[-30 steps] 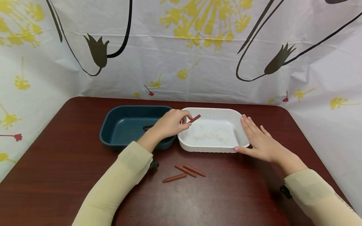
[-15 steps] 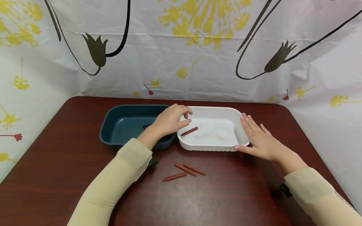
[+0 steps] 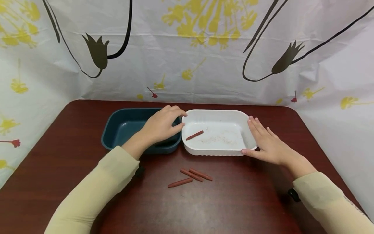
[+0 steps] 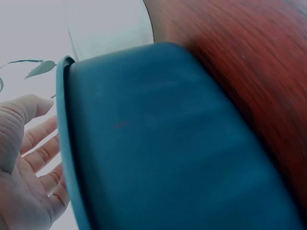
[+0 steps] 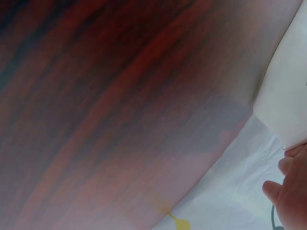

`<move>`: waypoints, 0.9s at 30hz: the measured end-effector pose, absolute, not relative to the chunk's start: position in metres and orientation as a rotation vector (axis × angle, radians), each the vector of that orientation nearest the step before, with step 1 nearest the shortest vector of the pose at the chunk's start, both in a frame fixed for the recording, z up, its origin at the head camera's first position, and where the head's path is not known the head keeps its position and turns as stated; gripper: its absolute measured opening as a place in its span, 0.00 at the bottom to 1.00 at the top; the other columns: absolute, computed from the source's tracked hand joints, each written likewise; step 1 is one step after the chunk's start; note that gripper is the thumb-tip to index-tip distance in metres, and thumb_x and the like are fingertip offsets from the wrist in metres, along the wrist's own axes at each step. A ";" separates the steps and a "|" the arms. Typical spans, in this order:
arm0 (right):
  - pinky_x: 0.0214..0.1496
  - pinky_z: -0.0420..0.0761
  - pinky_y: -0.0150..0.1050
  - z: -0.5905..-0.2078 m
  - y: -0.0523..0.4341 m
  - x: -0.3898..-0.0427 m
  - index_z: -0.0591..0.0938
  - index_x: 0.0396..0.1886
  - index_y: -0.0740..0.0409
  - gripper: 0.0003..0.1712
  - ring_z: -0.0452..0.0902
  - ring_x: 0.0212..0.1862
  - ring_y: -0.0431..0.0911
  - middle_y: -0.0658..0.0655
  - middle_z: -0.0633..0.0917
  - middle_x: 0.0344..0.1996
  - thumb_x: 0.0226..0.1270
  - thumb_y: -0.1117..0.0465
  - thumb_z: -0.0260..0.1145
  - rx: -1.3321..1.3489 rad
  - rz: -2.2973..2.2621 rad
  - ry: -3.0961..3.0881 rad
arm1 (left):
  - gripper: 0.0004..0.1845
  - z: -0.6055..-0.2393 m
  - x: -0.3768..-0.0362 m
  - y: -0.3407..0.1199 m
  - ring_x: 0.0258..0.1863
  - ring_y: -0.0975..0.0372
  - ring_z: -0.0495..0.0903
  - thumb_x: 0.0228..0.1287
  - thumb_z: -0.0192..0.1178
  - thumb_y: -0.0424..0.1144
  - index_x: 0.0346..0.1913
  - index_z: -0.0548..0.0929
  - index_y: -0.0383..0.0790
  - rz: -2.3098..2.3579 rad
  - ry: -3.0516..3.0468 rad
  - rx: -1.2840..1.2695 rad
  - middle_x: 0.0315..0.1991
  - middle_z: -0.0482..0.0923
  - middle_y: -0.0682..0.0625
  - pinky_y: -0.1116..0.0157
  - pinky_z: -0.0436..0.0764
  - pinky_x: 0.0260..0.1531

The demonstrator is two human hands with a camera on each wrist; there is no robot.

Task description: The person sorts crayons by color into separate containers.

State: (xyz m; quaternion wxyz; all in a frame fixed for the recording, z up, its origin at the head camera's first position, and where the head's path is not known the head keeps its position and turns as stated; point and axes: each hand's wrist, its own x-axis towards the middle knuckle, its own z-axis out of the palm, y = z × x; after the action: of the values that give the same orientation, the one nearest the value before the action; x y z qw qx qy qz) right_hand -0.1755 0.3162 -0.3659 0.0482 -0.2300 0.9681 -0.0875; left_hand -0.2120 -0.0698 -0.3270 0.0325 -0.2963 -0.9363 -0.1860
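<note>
Change noted: the left hand (image 3: 160, 126) has let go of the brown crayon (image 3: 194, 135), which a second ago it pinched above the white tray (image 3: 217, 151). The crayon now lies inside that tray, at its left end. The left grip is empty, fingers loosely curved above the teal tray's (image 3: 117, 130) right end. Three more crayons (image 3: 190, 177) lie on the desk (image 3: 58, 162). The right hand (image 3: 267, 144) rests flat-fingered against the white tray's right rim, steadying it.

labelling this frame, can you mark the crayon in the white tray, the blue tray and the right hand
crayon (image 3: 194, 135), head view, middle of its shaft
blue tray (image 3: 122, 125), head view, bare inside floor
right hand (image 3: 267, 143), head view, back of the hand
</note>
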 end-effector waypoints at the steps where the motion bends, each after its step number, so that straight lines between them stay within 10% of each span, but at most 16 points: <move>1: 0.74 0.48 0.70 -0.367 0.316 -0.175 0.36 0.80 0.60 0.63 0.28 0.82 0.54 0.55 0.34 0.81 0.65 0.33 0.62 -0.706 -0.267 2.948 | 0.20 -0.327 -0.211 -0.072 0.56 0.56 0.74 0.71 0.59 0.47 0.62 0.79 0.45 -0.563 -2.878 -0.914 0.59 0.78 0.50 0.57 0.79 0.55; 27: 0.73 0.48 0.71 -0.365 0.315 -0.174 0.38 0.81 0.60 0.63 0.31 0.82 0.55 0.55 0.36 0.81 0.64 0.34 0.63 -0.699 -0.272 2.965 | 0.18 -0.318 -0.179 -0.085 0.55 0.57 0.77 0.69 0.62 0.44 0.59 0.82 0.44 -0.541 -2.729 -1.018 0.56 0.81 0.50 0.58 0.81 0.53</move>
State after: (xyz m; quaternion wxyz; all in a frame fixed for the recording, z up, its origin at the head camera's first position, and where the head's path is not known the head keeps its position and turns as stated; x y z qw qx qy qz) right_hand -0.1742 0.3150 -0.3652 0.0416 -0.2285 0.9686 -0.0887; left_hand -0.1791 -0.0855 -0.3177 0.0896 -0.3422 -0.9175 -0.1820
